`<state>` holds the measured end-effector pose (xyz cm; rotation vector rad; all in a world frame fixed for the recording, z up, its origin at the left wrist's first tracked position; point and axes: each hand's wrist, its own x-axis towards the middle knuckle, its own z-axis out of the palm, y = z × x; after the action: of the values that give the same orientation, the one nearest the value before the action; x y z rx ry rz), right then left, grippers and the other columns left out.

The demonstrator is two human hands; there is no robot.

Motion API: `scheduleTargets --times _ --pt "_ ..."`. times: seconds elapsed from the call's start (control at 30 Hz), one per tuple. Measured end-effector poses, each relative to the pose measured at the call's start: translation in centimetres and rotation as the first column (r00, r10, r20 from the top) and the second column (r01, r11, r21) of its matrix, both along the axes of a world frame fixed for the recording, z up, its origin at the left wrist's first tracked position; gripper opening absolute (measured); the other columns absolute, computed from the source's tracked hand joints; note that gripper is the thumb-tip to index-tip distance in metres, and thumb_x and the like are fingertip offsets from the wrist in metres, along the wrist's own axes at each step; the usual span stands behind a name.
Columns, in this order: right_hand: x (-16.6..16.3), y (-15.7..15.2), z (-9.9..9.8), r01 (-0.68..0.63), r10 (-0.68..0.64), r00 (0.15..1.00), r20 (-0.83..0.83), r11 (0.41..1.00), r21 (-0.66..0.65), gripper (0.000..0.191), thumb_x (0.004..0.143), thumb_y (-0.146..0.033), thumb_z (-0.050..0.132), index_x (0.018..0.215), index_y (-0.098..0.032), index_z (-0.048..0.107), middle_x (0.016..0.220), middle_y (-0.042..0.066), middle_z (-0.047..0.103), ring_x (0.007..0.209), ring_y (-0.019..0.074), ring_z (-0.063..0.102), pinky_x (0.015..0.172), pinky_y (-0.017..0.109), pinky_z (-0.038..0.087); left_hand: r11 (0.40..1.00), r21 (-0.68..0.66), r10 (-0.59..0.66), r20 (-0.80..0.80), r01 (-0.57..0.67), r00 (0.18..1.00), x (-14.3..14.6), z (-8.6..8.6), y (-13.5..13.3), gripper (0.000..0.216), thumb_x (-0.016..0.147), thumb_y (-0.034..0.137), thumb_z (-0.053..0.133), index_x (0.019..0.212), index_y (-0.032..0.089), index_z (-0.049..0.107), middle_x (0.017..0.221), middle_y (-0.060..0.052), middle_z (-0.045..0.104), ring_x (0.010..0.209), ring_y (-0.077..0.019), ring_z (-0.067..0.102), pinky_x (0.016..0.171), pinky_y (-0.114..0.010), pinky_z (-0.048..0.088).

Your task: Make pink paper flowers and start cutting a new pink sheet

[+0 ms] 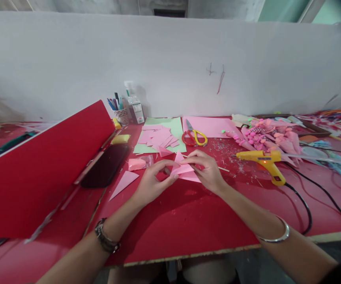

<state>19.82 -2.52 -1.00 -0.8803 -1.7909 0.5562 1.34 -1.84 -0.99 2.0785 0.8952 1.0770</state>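
Observation:
Between my two hands is a piece of folded pink paper (184,170), held a little above the red table. My left hand (156,178) pinches its left edge between thumb and fingers. On the other side, my right hand (206,170) grips the paper with its fingertips; the thumb is partly hidden. A pink paper triangle (124,184) lies to the left of my left hand. Just beyond the hands sits another small folded pink piece (164,151). A stack of cut pink paper pieces (158,137) rests on a green sheet (143,148) farther back.
Scissors (194,136) lie on a pink sheet (214,124). A yellow glue gun (263,161), its light lit, stands at right with a black cable. Pink crafted pieces (265,134) are heaped behind it. A red panel (49,169) and a phone (105,165) are at left.

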Motion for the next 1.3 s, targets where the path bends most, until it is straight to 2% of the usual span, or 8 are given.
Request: scheduleTargets --times 0.27,0.47,0.67,0.8,0.97,1.17,1.23,1.3 --pt "-0.24 -0.03 -0.54 -0.067 0.038 0.978 -0.207 0.988 -0.136 0.019 0.08 -0.018 0.045 0.089 -0.018 0.062 0.091 0.005 0.062 0.087 0.0149 0.057 0.077 0.028 0.044 0.995 -0.057 0.088 0.073 -0.084 0.993 0.09 -0.16 0.33 0.009 0.075 0.023 0.057 0.08 0.016 0.059 0.069 0.0 0.06 0.059 -0.0094 0.054 0.06 -0.021 0.045" --pt "-0.5 0.02 -0.47 -0.012 -0.011 0.991 -0.137 0.986 -0.169 0.008 0.072 -0.019 0.059 0.078 -0.016 0.064 0.074 0.003 0.06 0.068 0.0129 0.055 0.063 0.025 0.045 0.993 -0.099 0.079 0.124 -0.067 0.989 0.2 -0.29 0.36 0.008 0.074 0.023 0.059 0.07 0.016 0.056 0.07 0.001 0.057 0.062 -0.0094 0.054 0.059 -0.02 0.044" --pt "-0.51 0.03 -0.29 -0.045 0.006 0.984 -0.176 0.976 -0.215 0.006 0.072 -0.018 0.059 0.074 -0.015 0.064 0.077 0.005 0.061 0.073 0.0142 0.056 0.066 0.027 0.045 0.986 -0.159 0.08 0.141 -0.057 0.987 0.3 0.01 0.29 0.012 0.073 0.023 0.06 0.065 0.015 0.054 0.064 0.002 0.056 0.059 -0.0082 0.051 0.056 -0.019 0.042" --pt "-0.46 0.13 -0.54 -0.044 -0.012 0.977 -0.214 0.966 -0.256 0.008 0.071 -0.023 0.061 0.066 -0.017 0.06 0.068 0.001 0.06 0.065 0.0117 0.054 0.06 0.024 0.043 0.98 -0.181 0.104 0.115 -0.082 0.988 0.25 0.0 0.24 0.016 0.073 0.025 0.06 0.063 0.015 0.052 0.061 0.003 0.054 0.056 -0.0079 0.05 0.054 -0.019 0.04" --pt "-0.66 0.26 -0.79 -0.035 -0.038 0.973 -0.228 0.952 -0.305 0.009 0.071 -0.023 0.061 0.067 -0.017 0.055 0.062 -0.002 0.055 0.058 0.0097 0.051 0.055 0.022 0.041 0.982 -0.187 0.047 0.14 -0.02 0.989 0.26 -0.39 0.3 0.014 0.075 0.026 0.058 0.072 0.017 0.048 0.06 0.004 0.049 0.055 -0.0078 0.048 0.054 -0.02 0.04" --pt "-0.75 0.17 -0.67 -0.089 0.017 0.97 -0.244 0.953 -0.29 0.015 0.072 -0.018 0.058 0.083 -0.019 0.048 0.073 -0.001 0.056 0.071 0.011 0.055 0.066 0.024 0.043 0.976 -0.215 -0.008 0.11 0.031 0.994 0.4 -0.55 0.36 0.027 0.075 0.027 0.058 0.097 0.018 0.046 0.063 0.006 0.046 0.055 -0.0071 0.045 0.052 -0.018 0.038" --pt "-0.73 0.09 -0.63 -0.092 0.026 0.972 -0.234 0.957 -0.275 0.017 0.072 -0.018 0.058 0.085 -0.02 0.046 0.074 -0.001 0.054 0.072 0.0109 0.055 0.067 0.023 0.043 0.959 -0.282 -0.028 0.03 0.035 0.999 0.39 -0.48 0.24 0.016 0.079 0.031 0.052 0.084 0.016 0.05 0.055 0.007 0.045 0.047 -0.0058 0.043 0.047 -0.017 0.035" --pt "-0.69 0.03 -0.63 -0.094 0.036 0.974 -0.223 0.963 -0.252 0.016 0.073 -0.018 0.057 0.084 -0.02 0.046 0.074 -0.001 0.054 0.072 0.0109 0.054 0.067 0.023 0.043 0.933 -0.357 -0.052 -0.046 0.032 0.998 0.35 -0.43 0.09 0.027 0.083 0.036 0.043 0.065 0.016 0.047 0.045 0.007 0.043 0.038 -0.0043 0.038 0.04 -0.016 0.031"
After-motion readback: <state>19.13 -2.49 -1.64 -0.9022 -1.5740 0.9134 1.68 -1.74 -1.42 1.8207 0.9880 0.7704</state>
